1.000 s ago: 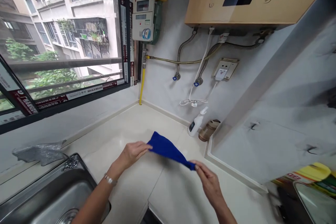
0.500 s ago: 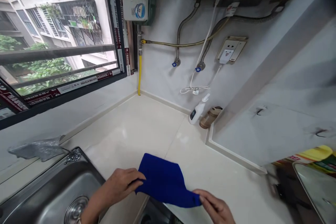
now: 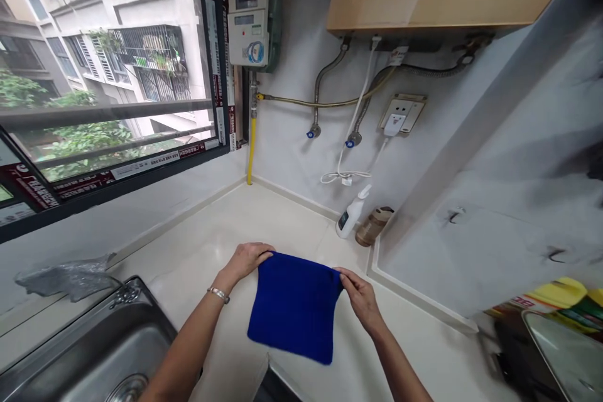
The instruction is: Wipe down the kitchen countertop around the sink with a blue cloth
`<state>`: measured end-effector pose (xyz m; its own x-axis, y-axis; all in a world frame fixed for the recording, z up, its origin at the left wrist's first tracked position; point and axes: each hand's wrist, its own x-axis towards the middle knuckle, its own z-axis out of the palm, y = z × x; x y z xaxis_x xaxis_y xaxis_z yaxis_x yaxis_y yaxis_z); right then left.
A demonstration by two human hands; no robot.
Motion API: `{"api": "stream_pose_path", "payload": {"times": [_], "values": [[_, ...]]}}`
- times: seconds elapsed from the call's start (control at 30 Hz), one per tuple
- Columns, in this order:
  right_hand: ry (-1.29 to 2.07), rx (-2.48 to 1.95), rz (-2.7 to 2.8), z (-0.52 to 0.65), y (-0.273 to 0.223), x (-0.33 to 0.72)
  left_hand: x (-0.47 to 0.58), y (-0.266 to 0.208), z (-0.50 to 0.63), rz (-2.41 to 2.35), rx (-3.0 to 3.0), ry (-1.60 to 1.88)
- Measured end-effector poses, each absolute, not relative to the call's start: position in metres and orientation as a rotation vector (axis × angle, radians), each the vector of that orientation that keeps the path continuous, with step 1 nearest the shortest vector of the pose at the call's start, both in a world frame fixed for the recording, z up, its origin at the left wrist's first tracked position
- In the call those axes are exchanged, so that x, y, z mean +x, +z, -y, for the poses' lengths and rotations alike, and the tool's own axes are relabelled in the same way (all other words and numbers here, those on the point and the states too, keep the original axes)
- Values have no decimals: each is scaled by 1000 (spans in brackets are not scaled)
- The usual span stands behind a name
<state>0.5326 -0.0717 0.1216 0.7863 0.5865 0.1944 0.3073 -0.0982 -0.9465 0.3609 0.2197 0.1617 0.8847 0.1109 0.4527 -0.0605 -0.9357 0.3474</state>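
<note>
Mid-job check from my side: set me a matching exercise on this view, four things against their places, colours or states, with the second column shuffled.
Things
1. Cloth
2. Left hand
3. Spray bottle
4. Sink

Places, colours, states
A. White, beside the brown container
B. Steel-grey, at the lower left of the view
C. Blue, spread open
D. Pinching a corner of fabric

Pairs: 1-C, 2-D, 3-A, 4-B

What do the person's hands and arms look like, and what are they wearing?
The left hand and right hand wear no gloves, and no sleeves show. A shiny, silver-coloured band circles the left wrist; nothing shows on the right one.
</note>
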Motion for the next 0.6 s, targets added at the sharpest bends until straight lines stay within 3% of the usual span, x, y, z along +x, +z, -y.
{"api": "stream_pose_path", "payload": {"times": [0.37,0.6], "values": [[472,-1852,937,128,35,485,280,56,-162,34,2842,212],[262,-1928,952,145,-5,457,257,24,-141,-66,2887,409]]}}
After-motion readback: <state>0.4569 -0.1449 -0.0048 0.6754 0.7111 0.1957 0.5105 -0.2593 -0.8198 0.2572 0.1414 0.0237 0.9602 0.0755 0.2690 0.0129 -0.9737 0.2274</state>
